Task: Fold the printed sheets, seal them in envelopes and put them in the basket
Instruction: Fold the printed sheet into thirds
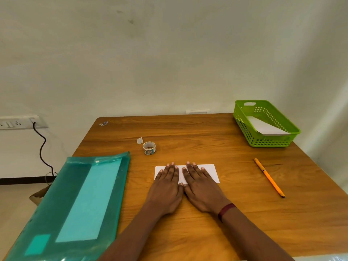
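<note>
Teal folder [79, 200] far left, tape roll [149, 147] beyond it. Mid-table: left hand [166, 187] and right hand [202, 189] lie flat, fingers straight, pressing the folded sheet [211, 173], gripping nothing. Pencil [269, 177] to the right. Basket [271, 143] at far right corner, white paper [265, 127] inside. Risk: uneven palm pressure may skew the crease, so the sheet could jam in an envelope.

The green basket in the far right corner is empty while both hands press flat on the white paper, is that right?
Not empty: the head view shows the green basket holding a flat white item. The left hand and right hand do press flat on the white paper.
</note>
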The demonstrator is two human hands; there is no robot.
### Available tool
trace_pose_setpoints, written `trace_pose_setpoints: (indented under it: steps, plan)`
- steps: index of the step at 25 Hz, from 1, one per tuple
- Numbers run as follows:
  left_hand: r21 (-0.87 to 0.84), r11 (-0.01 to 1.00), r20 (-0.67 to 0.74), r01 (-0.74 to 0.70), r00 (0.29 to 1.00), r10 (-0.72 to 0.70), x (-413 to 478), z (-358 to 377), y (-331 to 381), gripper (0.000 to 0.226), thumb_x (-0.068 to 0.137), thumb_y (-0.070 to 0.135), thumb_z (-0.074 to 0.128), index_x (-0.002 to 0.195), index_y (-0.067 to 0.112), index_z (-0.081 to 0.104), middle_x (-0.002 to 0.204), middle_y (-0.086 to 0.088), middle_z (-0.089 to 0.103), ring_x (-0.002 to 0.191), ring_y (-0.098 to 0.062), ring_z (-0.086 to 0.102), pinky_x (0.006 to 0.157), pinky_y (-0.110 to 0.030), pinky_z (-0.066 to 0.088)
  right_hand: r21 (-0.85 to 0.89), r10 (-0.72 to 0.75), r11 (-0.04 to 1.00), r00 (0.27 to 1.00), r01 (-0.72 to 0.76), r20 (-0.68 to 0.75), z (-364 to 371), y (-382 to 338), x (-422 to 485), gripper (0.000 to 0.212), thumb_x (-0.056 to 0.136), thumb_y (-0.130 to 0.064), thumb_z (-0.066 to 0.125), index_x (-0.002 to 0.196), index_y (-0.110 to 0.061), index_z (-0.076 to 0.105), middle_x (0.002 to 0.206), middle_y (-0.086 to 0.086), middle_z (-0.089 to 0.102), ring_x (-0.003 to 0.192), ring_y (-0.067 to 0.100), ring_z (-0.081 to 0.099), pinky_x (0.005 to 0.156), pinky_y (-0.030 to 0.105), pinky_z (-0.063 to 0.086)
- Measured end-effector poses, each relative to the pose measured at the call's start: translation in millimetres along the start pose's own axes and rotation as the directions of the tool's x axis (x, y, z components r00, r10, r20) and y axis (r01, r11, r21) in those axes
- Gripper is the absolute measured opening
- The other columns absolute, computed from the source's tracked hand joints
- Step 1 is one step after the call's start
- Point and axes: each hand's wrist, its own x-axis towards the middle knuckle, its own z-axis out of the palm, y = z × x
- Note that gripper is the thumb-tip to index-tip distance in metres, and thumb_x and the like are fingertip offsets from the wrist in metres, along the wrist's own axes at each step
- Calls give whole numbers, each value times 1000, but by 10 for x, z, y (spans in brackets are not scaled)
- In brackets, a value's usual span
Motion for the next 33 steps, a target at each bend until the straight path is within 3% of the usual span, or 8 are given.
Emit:
trace_pose_setpoints:
  steps: [3, 6, 14, 21, 25, 33]
  plan:
    - [4, 998, -1, 62, 998, -62, 0, -16, -27, 71, 101, 52, 15, 155, 12, -7, 163, -7, -11, 150, -18, -11, 122, -37, -3, 0, 82, 997, 997, -82, 16, -18, 110, -26, 85, 89, -69, -2, 155, -16, 0, 163, 6, -7, 150, 18, -8, 120, 36, -3]
    - [6, 996, -2, 93, 996, -93, -25, -20, -30, 75, 99, 56, 15, 155, 12, -10, 163, -7, -13, 150, -19, -13, 122, -39, -4, -18, 129, 991, 992, -129, 13, -22, 201, -46, 92, 84, -74, 0, 156, -17, 0, 163, 7, -6, 150, 19, -7, 118, 36, -4]
    - [6, 995, 8, 104, 995, -104, -31, -29, -16, 75, 99, 58, 13, 154, 14, -13, 162, -7, -16, 149, -19, -15, 121, -38, -7, -25, 147, 989, 989, -147, 11, -18, 196, -60, 85, 90, -71, 8, 155, -17, -3, 163, 7, -9, 150, 19, -10, 119, 38, -5]
    - [-28, 983, 2, 181, 983, -181, -3, 0, -38, 79, 98, 61, 15, 154, 13, -13, 162, -6, -18, 149, -19, -15, 123, -39, -2, -6, 207, 978, 978, -207, 18, -19, 273, -78, 91, 87, -75, 5, 155, -16, -4, 163, 6, -9, 150, 20, -12, 121, 41, -5]
    - [-42, 979, -1, 199, 980, -199, -1, 13, -66, 80, 97, 62, 14, 154, 13, -14, 162, -6, -18, 150, -20, -14, 123, -39, -2, -5, 259, 966, 965, -259, 43, -42, 376, -111, 90, 87, -74, 5, 155, -16, -5, 163, 1, -10, 149, 16, -13, 119, 49, -9]
    - [-48, 974, -27, 222, 974, -223, -18, 20, -116, 83, 95, 66, 12, 154, 13, -11, 163, -6, -14, 150, -21, -12, 123, -40, -1, -7, 259, 966, 965, -259, 43, -47, 386, -129, 89, 87, -75, 5, 155, -17, -5, 163, 1, -9, 149, 16, -12, 119, 51, -8]
